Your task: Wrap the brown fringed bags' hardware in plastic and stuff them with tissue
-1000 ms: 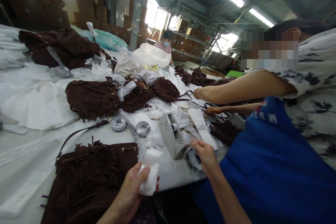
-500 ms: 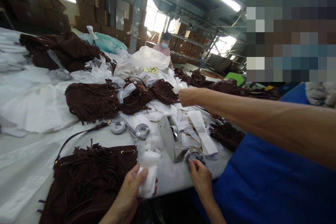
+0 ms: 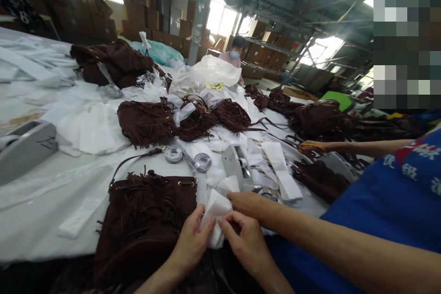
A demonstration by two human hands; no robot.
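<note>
Both my hands meet at the table's near edge on a folded white tissue sheet (image 3: 216,209). My left hand (image 3: 191,244) pinches its left side, and my right hand (image 3: 245,240) is closed on its lower right side. A co-worker's hand (image 3: 247,202) reaches in from the right and touches the same sheet just above my right hand. A brown fringed suede bag (image 3: 144,220) with a long strap lies flat directly left of my left hand. A grey tape dispenser (image 3: 237,164) stands just behind the sheet.
The co-worker in a blue apron (image 3: 379,193) fills the right side; their other hand (image 3: 310,147) rests farther back. More brown fringed bags (image 3: 146,121), two coiled cords (image 3: 174,155), white paper strips (image 3: 280,170) and plastic bags cover the table. A grey object (image 3: 24,147) sits far left.
My right hand left the table by the dispenser and joined my left hand on the white sheet. The co-worker's arm swung down from the far bags to the sheet. The view shifted left.
</note>
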